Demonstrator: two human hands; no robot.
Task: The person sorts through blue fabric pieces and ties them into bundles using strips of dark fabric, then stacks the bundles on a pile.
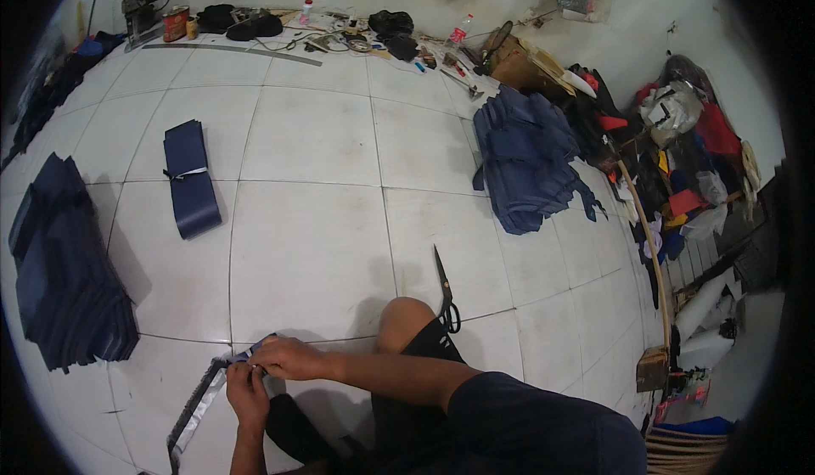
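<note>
Close together at the lower left, my left hand (248, 397) and my right hand (293, 359) have their fingers pinched at the upper end of a long narrow strip (198, 411), dark along one edge and silvery white along the other. The strip trails down over the tiles toward the lower edge. A bit of navy material (246, 354) shows beside the fingertips; the exact grip is hidden. Black-handled scissors (446, 292) lie by my bent knee (407, 322). Farther left lies a tall stack of navy cut pieces (68, 271).
A tied navy bundle (191, 182) lies ahead on the tiles, and a larger navy stack (526, 157) farther right. Along the wall are a metal ruler (246, 51), black cloths, tools and a bottle (459, 30). Bags and scraps (679, 152) pile up at the right beside a wooden stick (649, 237).
</note>
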